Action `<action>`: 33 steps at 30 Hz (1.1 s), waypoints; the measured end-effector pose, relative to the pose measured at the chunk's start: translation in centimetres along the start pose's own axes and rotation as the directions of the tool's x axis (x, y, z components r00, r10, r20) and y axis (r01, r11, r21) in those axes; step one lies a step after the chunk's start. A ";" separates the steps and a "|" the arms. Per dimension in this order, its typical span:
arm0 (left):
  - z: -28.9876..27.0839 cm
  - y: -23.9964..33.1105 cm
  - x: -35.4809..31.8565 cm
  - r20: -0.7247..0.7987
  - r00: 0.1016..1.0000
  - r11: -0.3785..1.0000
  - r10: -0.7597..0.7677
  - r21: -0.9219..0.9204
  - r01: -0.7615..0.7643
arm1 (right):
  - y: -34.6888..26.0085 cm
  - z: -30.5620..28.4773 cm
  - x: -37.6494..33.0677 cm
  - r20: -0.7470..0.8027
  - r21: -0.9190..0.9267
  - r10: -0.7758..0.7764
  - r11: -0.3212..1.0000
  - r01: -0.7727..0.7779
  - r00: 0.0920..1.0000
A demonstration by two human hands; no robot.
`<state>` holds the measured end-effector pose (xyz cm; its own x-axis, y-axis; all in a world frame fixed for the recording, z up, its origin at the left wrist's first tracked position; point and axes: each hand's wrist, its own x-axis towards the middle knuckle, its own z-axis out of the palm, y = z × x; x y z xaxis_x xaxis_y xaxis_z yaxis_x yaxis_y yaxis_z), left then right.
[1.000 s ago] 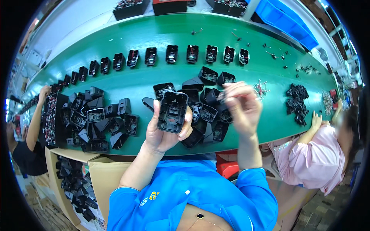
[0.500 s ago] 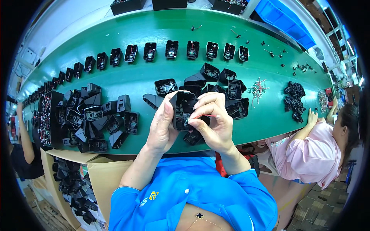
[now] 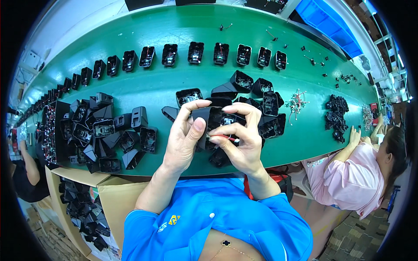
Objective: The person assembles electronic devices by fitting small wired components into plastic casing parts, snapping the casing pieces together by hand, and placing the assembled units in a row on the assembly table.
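Fingers of the left hand curled around a black plastic housing, thumb pressed on its near face; held up above the green conveyor belt, over the loose pile at mid-belt. Further left: a heap of black housings on the belt, a dark tray beside it, a cardboard box of more black parts under the belt edge. Along the far side, a row of open housings stood side by side. Right hand closed on the same housing from the other side, fingertips pinching a thin red wire at its lower edge. Behind the hands, a pile of black housings. Further right, a small bundle of wire leads, then a mound of small black parts. At the far right, a person in a pink top, one hand on the belt edge.
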<state>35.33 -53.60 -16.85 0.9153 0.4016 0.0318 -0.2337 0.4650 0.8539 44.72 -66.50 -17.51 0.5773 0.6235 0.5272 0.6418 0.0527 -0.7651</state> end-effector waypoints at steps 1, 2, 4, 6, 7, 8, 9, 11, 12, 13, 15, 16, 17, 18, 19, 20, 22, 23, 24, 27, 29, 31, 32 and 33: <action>0.1 0.0 0.0 -0.002 1.000 1.000 -0.002 -0.002 0.002 | 0.1 0.0 0.0 0.002 0.000 0.002 1.000 -0.002 1.000; 0.2 0.0 0.0 -0.013 1.000 0.997 0.011 0.075 -0.010 | 0.1 0.0 0.0 -0.024 -0.042 -0.024 0.999 0.023 0.999; 0.5 0.0 -0.1 -0.031 0.999 0.974 0.040 0.226 -0.032 | 0.1 -0.1 0.1 -0.073 -0.130 -0.079 0.989 0.069 0.994; 0.8 -0.1 -0.1 -0.033 0.998 0.955 0.051 0.294 -0.039 | 0.4 -0.1 0.0 -0.095 -0.183 -0.106 0.979 0.087 0.990; 1.0 -0.2 -0.1 0.012 0.995 0.930 0.101 0.353 -0.099 | 0.9 0.0 -0.3 -0.140 -0.178 -0.126 0.979 0.100 0.982; 1.2 -0.3 0.0 0.060 0.987 0.899 0.151 0.407 -0.162 | 1.7 0.1 -0.6 -0.185 -0.176 -0.147 0.978 0.115 0.972; 1.3 -0.5 0.2 0.111 0.974 0.861 0.197 0.455 -0.226 | 2.3 0.1 -0.8 -0.229 -0.175 -0.169 0.976 0.130 0.959; 1.7 -0.6 0.4 0.170 0.956 0.821 0.239 0.490 -0.292 | 2.9 0.3 -1.0 -0.273 -0.183 -0.191 0.972 0.144 0.943; 1.8 -0.5 0.5 0.171 0.959 0.843 0.224 0.461 -0.279 | 3.0 0.5 -1.0 -0.319 -0.121 -0.178 0.982 0.147 0.931; 1.9 -0.4 0.6 0.172 0.963 0.863 0.209 0.431 -0.265 | 3.1 0.9 -1.0 -0.364 -0.057 -0.163 0.987 0.153 0.917; 2.0 -0.4 0.7 0.175 0.968 0.899 0.181 0.370 -0.235 | 3.1 1.0 -1.1 -0.447 0.070 -0.125 0.982 0.174 0.886; 1.9 -0.4 0.8 0.181 0.966 0.899 0.182 0.367 -0.238 | 3.2 0.9 -1.0 -0.450 0.065 -0.129 0.982 0.177 0.884; 1.9 -0.4 0.9 0.189 0.965 0.892 0.180 0.381 -0.241 | 3.2 0.8 -0.9 -0.439 0.032 -0.147 0.983 0.179 0.886; 1.8 -0.4 1.0 0.197 0.964 0.885 0.179 0.395 -0.245 | 3.1 0.7 -0.9 -0.429 -0.001 -0.164 0.983 0.181 0.888; 1.8 -0.4 1.1 0.206 0.962 0.878 0.178 0.409 -0.249 | 3.0 0.6 -0.8 -0.418 -0.035 -0.183 0.982 0.185 0.890; 1.8 -0.4 1.1 0.216 0.960 0.870 0.177 0.422 -0.255 | 2.9 0.5 -0.8 -0.407 -0.070 -0.201 0.979 0.189 0.891; 1.9 -0.2 1.1 0.163 0.973 0.903 0.165 0.371 -0.216 | 1.4 -0.4 0.0 -0.249 -0.132 -0.117 0.987 0.086 0.961; 2.0 -0.3 1.2 0.110 0.984 0.934 0.137 0.318 -0.166 | 1.4 -0.5 0.2 -0.274 -0.155 -0.128 0.984 0.088 0.953; 2.0 -0.3 1.3 0.059 0.993 0.958 0.103 0.262 -0.115 | 1.4 -0.4 0.5 -0.221 -0.129 -0.146 0.984 0.119 0.964; 2.2 -0.5 1.9 0.061 0.998 0.979 0.033 0.198 -0.044 | 2.1 -1.7 1.4 -0.143 -0.213 -0.222 0.959 0.190 0.964; 2.4 -0.7 2.3 0.073 0.997 0.980 -0.021 0.198 0.006 | 3.0 -3.1 2.1 -0.022 -0.360 -0.295 0.894 0.268 0.955; 2.8 -0.7 3.5 0.102 0.994 0.979 -0.046 0.200 0.025 | 3.8 -4.9 3.2 0.048 -0.454 -0.321 0.836 0.307 0.946; 2.9 -0.5 4.0 0.079 0.996 0.976 0.036 0.212 -0.052 | 4.3 -6.0 4.2 0.052 -0.474 -0.325 0.824 0.310 0.944; 2.8 -0.3 4.4 0.054 0.991 0.966 0.119 0.223 -0.128 | 5.1 -7.6 5.7 0.043 -0.490 -0.357 0.806 0.331 0.933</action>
<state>40.30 -54.18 -15.52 0.8973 0.4111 0.1608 -0.2696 0.2219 0.9371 55.07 -68.61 -15.58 0.2875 0.5967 0.7492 0.9561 -0.1331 -0.2609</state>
